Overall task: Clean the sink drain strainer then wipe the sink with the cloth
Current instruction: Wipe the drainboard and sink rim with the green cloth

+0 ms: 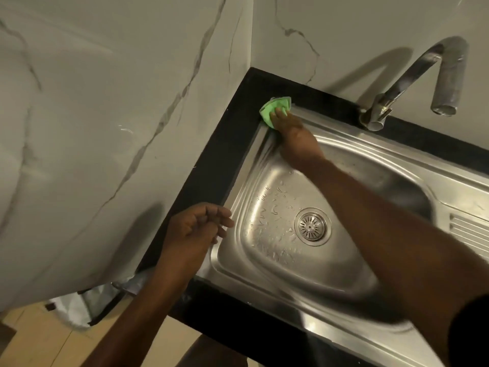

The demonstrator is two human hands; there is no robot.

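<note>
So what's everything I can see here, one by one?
cloth: one, green, on the sink's far left corner, under the right hand
sink: one, steel, set in the counter, water drops in its basin
drain strainer: one, steel, in the basin floor
tap: one, chrome, behind the sink at the far right
counter: one, black, round the sink
wall: white with grey veins, behind and left
floor: beige, lower left
pale bag-like thing: one, under the counter, lower left; unclear what
left hand: loosely curled, holding nothing, over the sink's near left rim
right hand: presses the cloth onto the corner
</note>
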